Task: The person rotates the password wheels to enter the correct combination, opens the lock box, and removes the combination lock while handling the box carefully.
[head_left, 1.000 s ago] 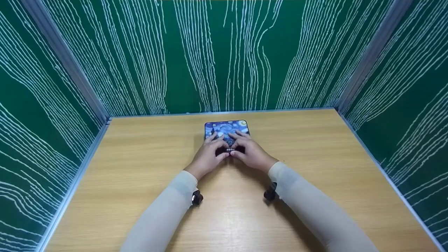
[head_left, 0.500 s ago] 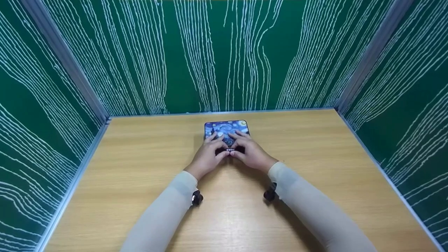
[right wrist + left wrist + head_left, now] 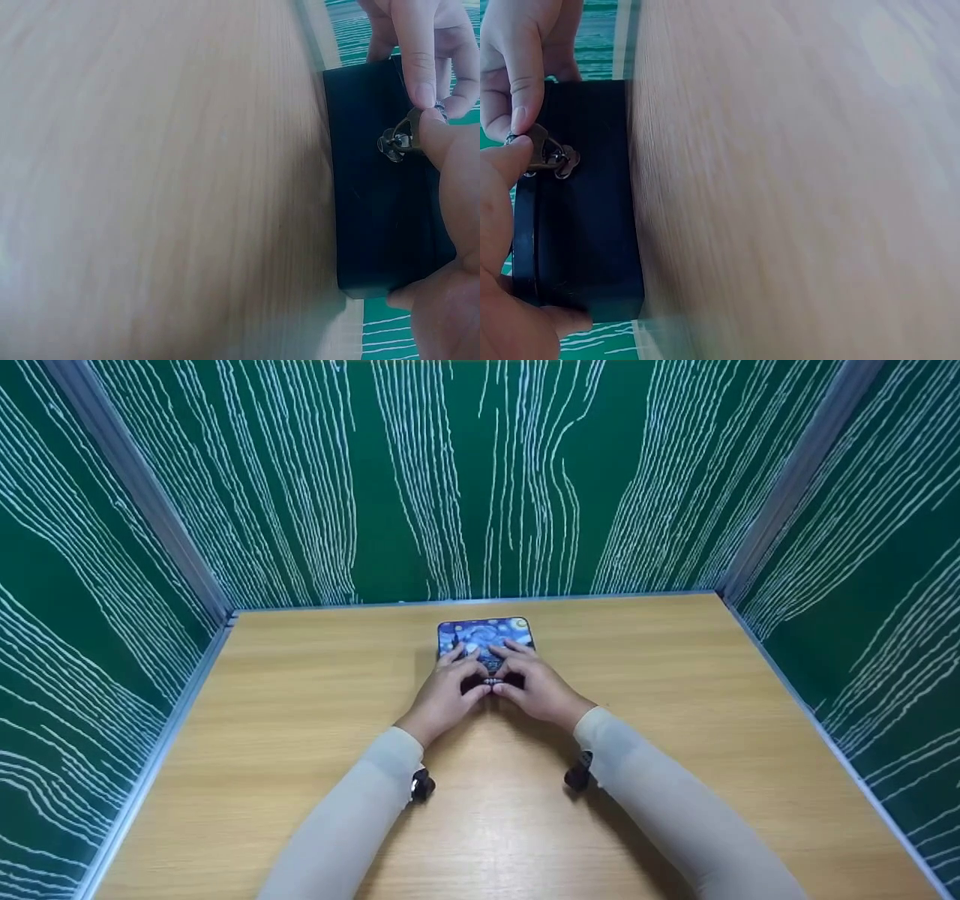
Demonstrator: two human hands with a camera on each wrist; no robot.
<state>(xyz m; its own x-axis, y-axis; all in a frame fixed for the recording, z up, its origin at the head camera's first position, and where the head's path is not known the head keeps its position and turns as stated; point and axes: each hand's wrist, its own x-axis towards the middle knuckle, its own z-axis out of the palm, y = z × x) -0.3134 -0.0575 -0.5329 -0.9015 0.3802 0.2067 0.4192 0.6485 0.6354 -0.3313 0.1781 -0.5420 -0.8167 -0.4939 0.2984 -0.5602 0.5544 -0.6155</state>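
Observation:
A box with a swirling blue night-sky painting on its lid (image 3: 484, 631) stands on the table near the back. Its front side (image 3: 585, 225) is dark and plain, with a metal hasp (image 3: 388, 146) on it. Through the hasp hangs a small bronze-coloured padlock (image 3: 538, 148) with a row of ridged dials. My left hand (image 3: 442, 697) pinches the padlock from the left, other fingers resting on the lid. From the right, my right hand (image 3: 544, 690) pinches it too, its outer fingers also on the lid. Fingertips hide much of the padlock's body.
The light wooden table (image 3: 300, 682) reaches forward to a green back wall (image 3: 487, 480) with white wavy lines. Similar panels stand at left and right, joined by grey metal posts (image 3: 780, 487). Small dark cameras (image 3: 422, 785) sit on both wrists.

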